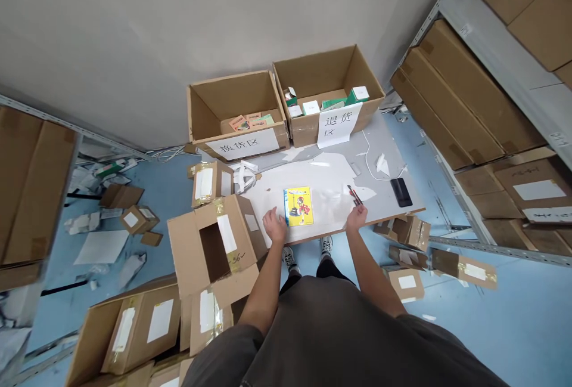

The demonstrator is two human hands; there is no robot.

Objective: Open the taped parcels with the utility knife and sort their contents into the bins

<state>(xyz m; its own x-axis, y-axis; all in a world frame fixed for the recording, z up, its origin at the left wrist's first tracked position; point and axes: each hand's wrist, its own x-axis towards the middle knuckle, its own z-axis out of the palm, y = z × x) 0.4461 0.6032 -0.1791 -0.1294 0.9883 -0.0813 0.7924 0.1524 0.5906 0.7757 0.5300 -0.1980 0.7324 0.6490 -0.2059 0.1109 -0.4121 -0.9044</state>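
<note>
A yellow picture book (300, 206) with a blue spine edge and a cartoon figure in red lies flat on the worktable (326, 173). Beside its left edge is my left hand (274, 225), fingers loosely bent and apart, with nothing held. To the right of the book, my right hand (357, 217) is closed at the near end of slim red-and-black tools (355, 195). They look like pens or a cutter; their exact kind is too small to tell.
Two large open cartons with paper signs stand at the back: the left carton (236, 92) contains small packets, the right carton (317, 71) small boxes. A phone (401, 192) lies at the right. An opened box (223, 238) stands left; boxes and paper litter the floor.
</note>
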